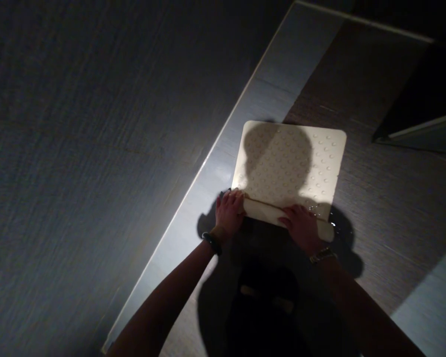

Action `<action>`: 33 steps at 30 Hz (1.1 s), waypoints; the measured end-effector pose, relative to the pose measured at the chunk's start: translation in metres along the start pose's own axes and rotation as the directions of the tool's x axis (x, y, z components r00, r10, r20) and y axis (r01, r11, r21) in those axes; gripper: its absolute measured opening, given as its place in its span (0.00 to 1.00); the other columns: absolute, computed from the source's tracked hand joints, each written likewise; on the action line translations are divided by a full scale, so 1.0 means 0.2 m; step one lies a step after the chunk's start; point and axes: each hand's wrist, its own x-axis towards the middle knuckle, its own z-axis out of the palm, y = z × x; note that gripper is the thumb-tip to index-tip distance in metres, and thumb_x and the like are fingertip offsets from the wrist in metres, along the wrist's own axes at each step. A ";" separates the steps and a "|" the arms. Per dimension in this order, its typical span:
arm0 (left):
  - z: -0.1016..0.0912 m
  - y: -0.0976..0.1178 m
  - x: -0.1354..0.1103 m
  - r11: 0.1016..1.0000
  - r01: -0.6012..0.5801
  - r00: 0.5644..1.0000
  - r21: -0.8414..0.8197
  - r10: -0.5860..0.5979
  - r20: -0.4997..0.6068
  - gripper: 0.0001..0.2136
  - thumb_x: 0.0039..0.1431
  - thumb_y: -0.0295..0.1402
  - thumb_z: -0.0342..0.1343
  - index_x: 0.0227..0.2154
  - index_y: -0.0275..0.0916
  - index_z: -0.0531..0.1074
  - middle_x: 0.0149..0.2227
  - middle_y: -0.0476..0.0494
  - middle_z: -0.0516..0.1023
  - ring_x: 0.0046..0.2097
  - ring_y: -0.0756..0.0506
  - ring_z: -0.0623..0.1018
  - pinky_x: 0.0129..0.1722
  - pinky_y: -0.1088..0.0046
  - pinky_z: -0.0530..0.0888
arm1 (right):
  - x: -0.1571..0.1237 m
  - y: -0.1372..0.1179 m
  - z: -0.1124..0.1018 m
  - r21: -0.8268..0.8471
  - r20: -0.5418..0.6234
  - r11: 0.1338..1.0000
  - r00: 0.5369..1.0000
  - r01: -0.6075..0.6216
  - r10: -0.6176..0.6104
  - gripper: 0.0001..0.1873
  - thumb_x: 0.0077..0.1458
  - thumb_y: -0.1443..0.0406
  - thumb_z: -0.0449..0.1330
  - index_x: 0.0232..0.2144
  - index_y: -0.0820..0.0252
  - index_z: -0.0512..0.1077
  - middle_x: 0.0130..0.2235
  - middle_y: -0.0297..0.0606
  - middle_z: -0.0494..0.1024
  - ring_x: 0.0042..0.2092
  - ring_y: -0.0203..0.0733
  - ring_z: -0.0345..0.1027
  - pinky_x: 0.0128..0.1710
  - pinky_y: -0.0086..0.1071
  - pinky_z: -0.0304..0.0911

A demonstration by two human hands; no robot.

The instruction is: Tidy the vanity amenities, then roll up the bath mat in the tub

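Observation:
A cream rubber mat [293, 158] with raised dots lies flat on a dark floor, its near edge rolled up into a tube [263, 210]. My left hand [228, 210] is closed over the left end of the roll. My right hand [301, 225] is pressed on the roll right of its middle, fingers curled over it. A dark bracelet sits on my left wrist, a watch on my right. The shadow of a head falls across the mat.
A pale grey strip [223, 168] runs diagonally beside the mat's left edge, with a dark wall surface to its left. A dark object with a pale edge [419, 129] stands at the upper right. The floor near the roll's right end looks wet.

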 end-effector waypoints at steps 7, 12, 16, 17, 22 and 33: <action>-0.01 0.01 0.04 1.000 0.015 1.000 0.006 -0.015 -0.026 0.25 0.64 0.33 0.52 0.65 0.45 0.63 0.71 0.46 0.61 0.70 0.31 0.60 0.67 0.37 0.56 | 0.15 0.07 -0.08 0.035 -0.158 0.999 0.987 -0.030 0.035 0.25 0.68 0.55 0.53 0.60 0.66 0.67 0.53 0.55 0.79 0.56 0.59 0.69 0.61 0.54 0.56; -0.05 0.01 0.12 1.000 -0.024 0.999 0.021 0.025 -0.045 0.26 0.62 0.32 0.54 0.63 0.46 0.66 0.68 0.45 0.66 0.67 0.29 0.63 0.65 0.33 0.57 | -0.21 -0.10 0.05 0.023 -0.272 0.992 0.955 0.126 -0.115 0.31 0.68 0.59 0.50 0.69 0.64 0.54 0.72 0.55 0.55 0.74 0.64 0.39 0.68 0.63 0.44; -0.09 0.02 0.16 0.998 -0.019 0.994 0.052 0.025 -0.107 0.27 0.64 0.34 0.52 0.66 0.41 0.63 0.71 0.40 0.61 0.69 0.30 0.62 0.66 0.38 0.59 | 0.03 -0.05 0.09 0.029 -0.189 0.992 0.975 0.123 -0.115 0.31 0.67 0.60 0.52 0.69 0.67 0.55 0.71 0.55 0.56 0.73 0.65 0.43 0.67 0.63 0.47; -0.10 0.03 0.16 0.998 -0.014 0.990 0.056 0.021 -0.137 0.27 0.65 0.36 0.51 0.67 0.40 0.61 0.72 0.39 0.58 0.70 0.30 0.60 0.67 0.40 0.58 | 0.18 0.00 0.03 0.025 -0.188 0.994 0.977 0.107 -0.101 0.30 0.68 0.61 0.51 0.68 0.69 0.57 0.71 0.55 0.56 0.73 0.64 0.44 0.68 0.63 0.46; -0.16 0.11 0.24 0.994 -0.105 0.989 0.032 0.107 -0.104 0.29 0.66 0.37 0.51 0.69 0.39 0.57 0.74 0.40 0.49 0.74 0.32 0.50 0.71 0.43 0.49 | 0.81 0.16 -0.48 -0.036 -0.284 0.995 0.954 0.091 -0.097 0.28 0.72 0.59 0.42 0.62 0.76 0.65 0.70 0.63 0.57 0.72 0.64 0.44 0.68 0.65 0.37; -0.29 0.19 0.36 0.756 0.096 0.971 -0.647 -0.214 -0.106 0.27 0.50 0.22 0.60 0.56 0.34 0.74 0.64 0.31 0.71 0.68 0.30 0.64 0.70 0.47 0.55 | 1.16 0.03 -0.59 -0.051 -0.114 0.997 0.992 0.052 -0.058 0.38 0.50 0.69 0.69 0.62 0.71 0.64 0.62 0.64 0.70 0.63 0.65 0.62 0.60 0.59 0.55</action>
